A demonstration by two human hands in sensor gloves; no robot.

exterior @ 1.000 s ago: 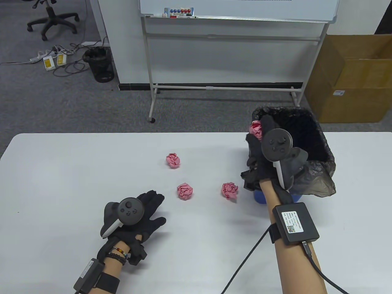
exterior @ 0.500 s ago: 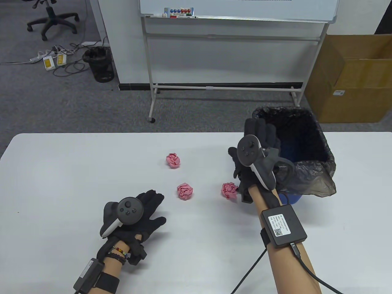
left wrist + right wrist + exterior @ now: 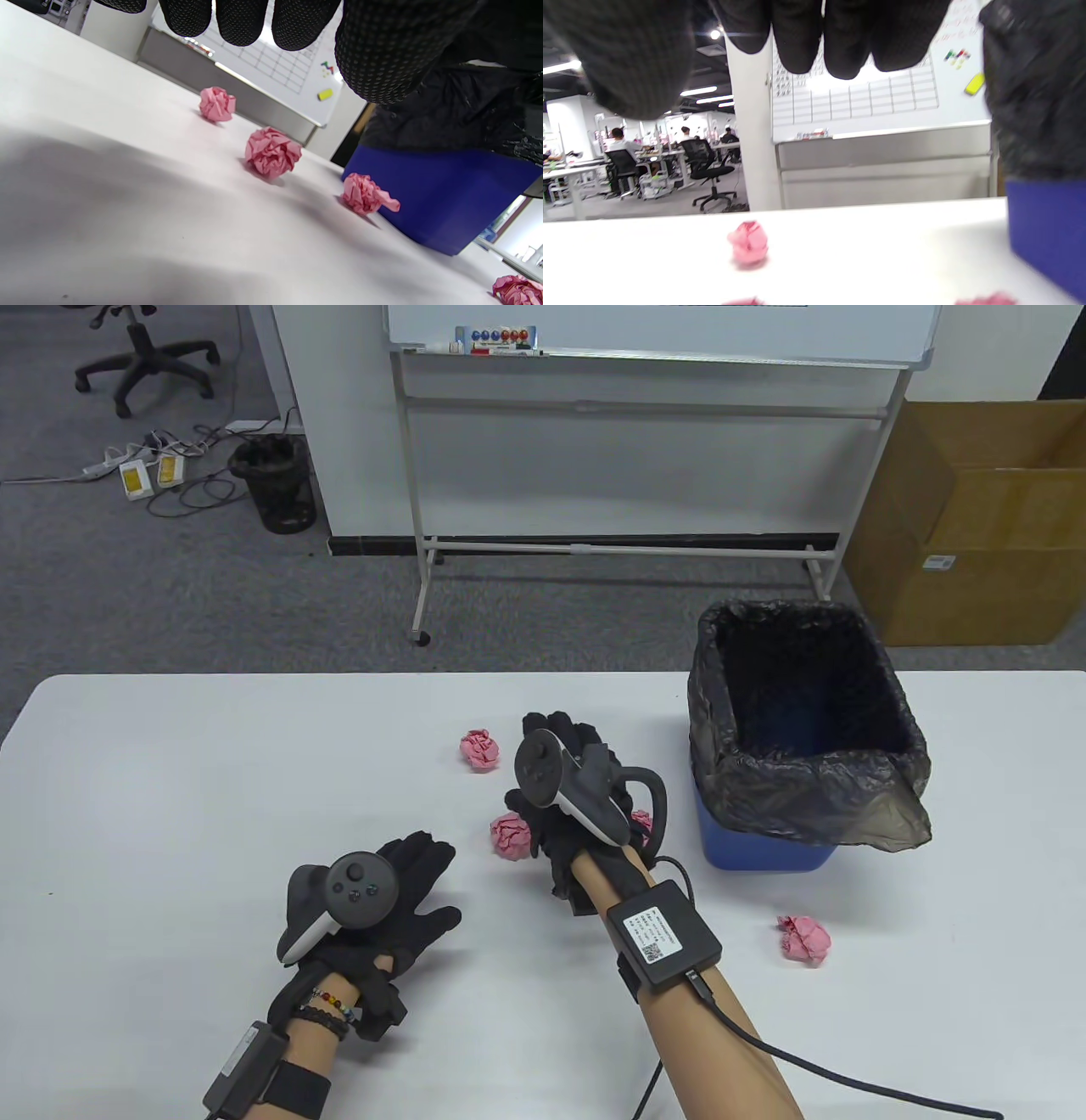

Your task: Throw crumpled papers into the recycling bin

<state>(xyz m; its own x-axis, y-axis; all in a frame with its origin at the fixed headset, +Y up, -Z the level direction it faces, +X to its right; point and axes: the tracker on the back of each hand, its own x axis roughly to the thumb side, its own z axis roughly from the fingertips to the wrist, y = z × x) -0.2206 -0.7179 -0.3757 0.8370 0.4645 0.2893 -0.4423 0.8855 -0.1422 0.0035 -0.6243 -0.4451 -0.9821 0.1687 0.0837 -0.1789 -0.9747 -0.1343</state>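
Several pink crumpled paper balls lie on the white table (image 3: 170,780): one far (image 3: 480,748), one in the middle (image 3: 512,836), one (image 3: 642,819) partly hidden behind my right wrist, and one (image 3: 804,938) in front of the bin. The blue bin with a black bag (image 3: 806,729) stands at the right. My right hand (image 3: 556,738) hovers empty between the far and middle balls, fingers hanging loose in the right wrist view (image 3: 806,38). My left hand (image 3: 399,891) rests flat and empty on the table. The left wrist view shows the balls (image 3: 272,152) and the bin (image 3: 445,195).
A whiteboard stand (image 3: 628,547) and a cardboard box (image 3: 976,526) are on the floor beyond the table. A black mesh basket (image 3: 276,483) and an office chair (image 3: 140,356) are at the far left.
My right hand held a pink ball at the bin's rim, then no longer held it, and swung left and down to over the balls. Its arm uncovered the ball in front of the bin. The left hand stayed still.
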